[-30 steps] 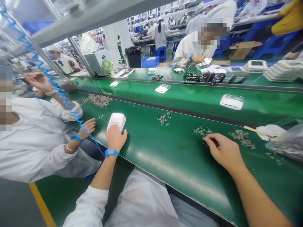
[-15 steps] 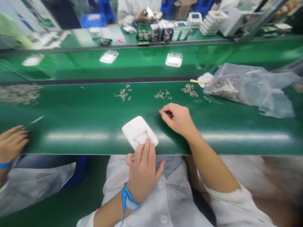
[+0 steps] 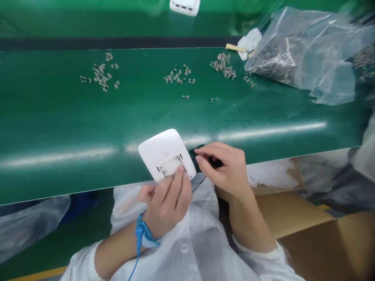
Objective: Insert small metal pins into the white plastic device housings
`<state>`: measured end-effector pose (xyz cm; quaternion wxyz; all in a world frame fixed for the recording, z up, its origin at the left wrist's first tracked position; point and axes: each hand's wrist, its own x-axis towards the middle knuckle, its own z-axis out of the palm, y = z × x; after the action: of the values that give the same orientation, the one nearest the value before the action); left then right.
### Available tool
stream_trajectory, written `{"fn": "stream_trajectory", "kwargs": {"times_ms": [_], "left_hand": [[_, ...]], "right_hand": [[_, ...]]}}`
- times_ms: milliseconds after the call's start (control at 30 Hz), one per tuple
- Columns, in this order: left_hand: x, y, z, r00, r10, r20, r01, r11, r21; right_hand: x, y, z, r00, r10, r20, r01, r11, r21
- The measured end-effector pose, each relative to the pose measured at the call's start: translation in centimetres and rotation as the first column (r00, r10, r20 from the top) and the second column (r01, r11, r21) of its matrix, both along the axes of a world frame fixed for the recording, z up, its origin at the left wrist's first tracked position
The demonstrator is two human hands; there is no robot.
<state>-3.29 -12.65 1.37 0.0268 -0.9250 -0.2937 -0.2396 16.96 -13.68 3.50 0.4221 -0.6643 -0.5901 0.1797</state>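
Note:
A square white plastic housing point(image 3: 155, 150) with rounded corners lies tilted at the belt's near edge. A ring of small holes and a recess with a printed label show on its face. My left hand point(image 3: 168, 199), wearing a blue wrist strap, grips the housing's near side, fingers over the label. Beside the housing's right edge is my right hand point(image 3: 224, 168), thumb and forefinger nearly together in a pinch. Whatever sits between those fingertips is too small to make out. Beyond the hands, small metal clips point(image 3: 101, 76) lie in loose clusters, with two single clips nearer me.
A clear plastic bag point(image 3: 281, 58) full of metal parts lies at the right, beside a yellow stick point(image 3: 236, 48) and a white scrap. Another white housing point(image 3: 185, 7) is at the far top. An open cardboard box point(image 3: 310, 238) stands below, right of my lap.
The view has tipped down toward my lap. My right hand has come back from near the clips to the housing's right edge. My left hand still holds the housing.

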Motion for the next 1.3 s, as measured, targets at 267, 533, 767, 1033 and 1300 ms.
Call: {"fn": "stream_trajectory", "kwargs": {"times_ms": [267,533,767,1033,1300], "left_hand": [[0.5,0.2,0.2,0.998,0.003,0.060,-0.002,1.000,-0.008],[0.5,0.2,0.3,0.998,-0.008,0.070,0.009,1.000,-0.019],[0.6,0.3,0.6,0.998,0.003,0.064,-0.003,1.000,-0.001],[-0.6,1.2,1.1,0.993,-0.071,0.099,0.082,0.990,-0.111],[0.5,7.0,4.1,0.959,-0.039,0.282,0.046,0.999,-0.019]], "right_hand": [[-1.6,1.0,0.5,0.996,-0.071,-0.054,0.066,0.994,-0.082],[-1.9,1.1,0.4,0.995,-0.075,-0.065,0.071,0.996,-0.062],[-2.2,1.1,0.2,0.992,-0.108,-0.062,0.106,0.994,-0.035],[-1.9,1.4,-0.8,0.950,-0.242,-0.199,0.252,0.967,0.026],[-1.2,2.3,-1.9,0.826,-0.331,-0.457,0.406,0.911,0.072]]}}
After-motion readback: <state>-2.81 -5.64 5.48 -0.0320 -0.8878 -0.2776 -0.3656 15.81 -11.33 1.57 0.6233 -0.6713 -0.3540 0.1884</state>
